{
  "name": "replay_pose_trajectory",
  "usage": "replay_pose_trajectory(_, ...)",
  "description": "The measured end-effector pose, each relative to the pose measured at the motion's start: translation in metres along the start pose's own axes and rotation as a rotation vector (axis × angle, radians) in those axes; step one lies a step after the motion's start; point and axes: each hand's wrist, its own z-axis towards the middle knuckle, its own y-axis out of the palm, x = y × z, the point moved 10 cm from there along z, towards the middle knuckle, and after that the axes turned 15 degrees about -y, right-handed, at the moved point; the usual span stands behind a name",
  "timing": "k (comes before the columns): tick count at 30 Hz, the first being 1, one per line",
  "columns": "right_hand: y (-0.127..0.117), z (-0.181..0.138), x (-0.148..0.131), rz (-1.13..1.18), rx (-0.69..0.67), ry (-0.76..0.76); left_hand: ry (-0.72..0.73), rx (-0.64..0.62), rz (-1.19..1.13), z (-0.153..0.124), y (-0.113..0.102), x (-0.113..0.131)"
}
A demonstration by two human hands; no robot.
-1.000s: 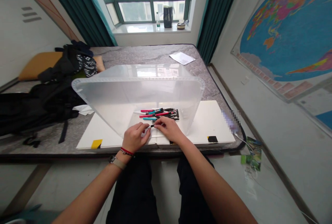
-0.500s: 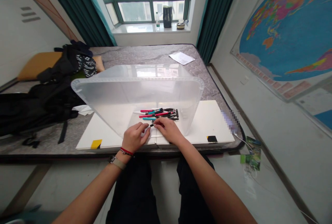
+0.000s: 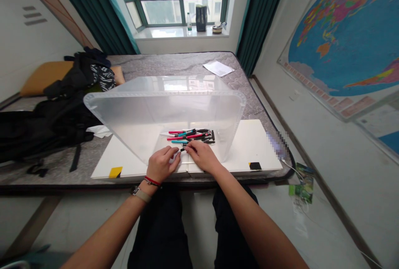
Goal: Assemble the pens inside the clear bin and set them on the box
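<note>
Between the fingertips of my two hands is a small, dark, rod-like piece (image 3: 182, 149), perhaps part of a pen; it is too small to tell. My left hand (image 3: 162, 163) pinches near its left end, thumb and forefinger closed. My right hand (image 3: 202, 156) closes its fingertips at the other end. Just beyond the fingers lies a pile of pens (image 3: 190, 135) in red, blue and black, some partly overlapping. They rest inside a clear plastic bin (image 3: 131, 113) that appears tipped on its side, its opening facing me.
Under the bin are white boards (image 3: 246, 148) with yellow and black tape at the front edge. They lie on a grey mattress (image 3: 149, 62). Black bags (image 3: 59, 125) are heaped at left, a sheet of paper (image 3: 218, 69) at the back. A blurred device (image 3: 277, 145) sits at right.
</note>
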Motion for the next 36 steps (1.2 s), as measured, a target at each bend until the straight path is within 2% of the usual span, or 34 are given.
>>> replay_pose_trajectory(20,0.0027,-0.0011,0.0009,0.000,-0.026,0.028,-0.003,-0.006,-0.006,-0.0004,0.0017,-0.0022)
replay_pose_trajectory(36,0.0013,-0.0011,-0.0015,0.012,-0.002,-0.008,0.001,-0.020,0.023,-0.0007,0.0036,-0.0018)
